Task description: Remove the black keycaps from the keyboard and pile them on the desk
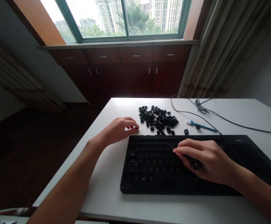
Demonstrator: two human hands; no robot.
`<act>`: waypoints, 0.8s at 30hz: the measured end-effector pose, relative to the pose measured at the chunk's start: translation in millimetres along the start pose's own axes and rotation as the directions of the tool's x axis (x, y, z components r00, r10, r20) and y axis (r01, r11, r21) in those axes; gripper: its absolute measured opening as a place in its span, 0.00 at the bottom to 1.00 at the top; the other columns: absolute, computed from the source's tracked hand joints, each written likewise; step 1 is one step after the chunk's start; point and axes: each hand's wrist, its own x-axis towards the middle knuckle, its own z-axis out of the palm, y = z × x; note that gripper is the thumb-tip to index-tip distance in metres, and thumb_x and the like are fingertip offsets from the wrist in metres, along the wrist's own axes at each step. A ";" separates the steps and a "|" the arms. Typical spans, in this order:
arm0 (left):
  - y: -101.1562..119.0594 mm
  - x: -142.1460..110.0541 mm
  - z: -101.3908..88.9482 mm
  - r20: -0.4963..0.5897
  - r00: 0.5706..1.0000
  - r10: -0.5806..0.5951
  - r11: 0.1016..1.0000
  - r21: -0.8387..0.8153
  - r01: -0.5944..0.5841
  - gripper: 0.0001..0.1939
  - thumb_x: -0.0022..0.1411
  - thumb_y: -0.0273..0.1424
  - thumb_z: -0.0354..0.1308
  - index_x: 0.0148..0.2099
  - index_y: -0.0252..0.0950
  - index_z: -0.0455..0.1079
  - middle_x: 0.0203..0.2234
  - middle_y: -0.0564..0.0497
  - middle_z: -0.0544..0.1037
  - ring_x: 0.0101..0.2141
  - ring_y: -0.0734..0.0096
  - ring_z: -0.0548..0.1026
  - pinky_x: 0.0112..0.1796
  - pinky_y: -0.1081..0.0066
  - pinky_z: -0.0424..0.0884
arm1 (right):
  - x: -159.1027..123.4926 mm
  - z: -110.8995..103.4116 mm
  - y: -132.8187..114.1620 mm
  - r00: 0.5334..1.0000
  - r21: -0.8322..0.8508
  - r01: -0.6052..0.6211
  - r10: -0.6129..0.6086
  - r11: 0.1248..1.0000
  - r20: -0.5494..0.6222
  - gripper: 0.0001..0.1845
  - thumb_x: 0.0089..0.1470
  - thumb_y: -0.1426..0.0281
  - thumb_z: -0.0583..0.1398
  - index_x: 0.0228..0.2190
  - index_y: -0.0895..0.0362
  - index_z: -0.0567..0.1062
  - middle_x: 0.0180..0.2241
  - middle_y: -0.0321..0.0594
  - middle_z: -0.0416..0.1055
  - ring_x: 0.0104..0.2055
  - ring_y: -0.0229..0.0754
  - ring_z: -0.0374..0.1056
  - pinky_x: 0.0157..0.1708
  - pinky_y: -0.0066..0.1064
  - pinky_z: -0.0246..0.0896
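Note:
A black keyboard [149,168] with its keycaps removed lies on the white table [107,193]. My right hand [203,158] rests on the keyboard's middle, fingers curled over something dark that I cannot make out. My left hand [118,129] hovers at the keyboard's far left corner, its fingertips pinching a small black keycap [136,128]. A pile of loose black keycaps [158,119] lies just beyond the keyboard, to the right of my left hand.
A blue keycap tool [202,126] and a single stray keycap [186,132] lie behind the keyboard. A black cable [219,116] snakes across the table's far right. Dark wooden cabinets [135,71] and a curtain [224,49] stand below the window.

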 end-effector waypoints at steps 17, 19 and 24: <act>22.0 11.6 16.2 0.111 0.916 -0.387 0.265 -0.937 0.226 0.15 0.63 0.32 0.64 0.51 0.36 0.77 0.53 0.42 0.78 0.50 0.63 0.78 0.55 0.65 0.74 | -2.4 4.6 0.6 1.000 0.053 -0.011 0.011 0.999 -0.001 0.18 0.54 0.79 0.61 0.46 0.53 0.74 0.39 0.40 0.76 0.33 0.37 0.72 0.30 0.28 0.66; 22.4 11.0 15.9 0.108 0.917 -0.383 0.258 -0.941 0.219 0.15 0.62 0.31 0.65 0.51 0.35 0.77 0.53 0.42 0.78 0.51 0.62 0.78 0.57 0.65 0.73 | -2.6 4.5 0.3 1.000 0.051 -0.012 0.011 0.999 0.003 0.18 0.54 0.79 0.61 0.46 0.54 0.74 0.39 0.40 0.76 0.33 0.37 0.72 0.30 0.28 0.66; 26.1 11.8 15.7 0.112 0.915 -0.388 0.268 -0.936 0.228 0.19 0.55 0.28 0.70 0.50 0.35 0.78 0.50 0.43 0.80 0.51 0.62 0.78 0.58 0.63 0.70 | -2.8 4.0 0.3 1.000 0.022 -0.014 0.015 1.000 -0.022 0.18 0.54 0.79 0.61 0.46 0.54 0.74 0.39 0.39 0.76 0.33 0.36 0.71 0.30 0.27 0.65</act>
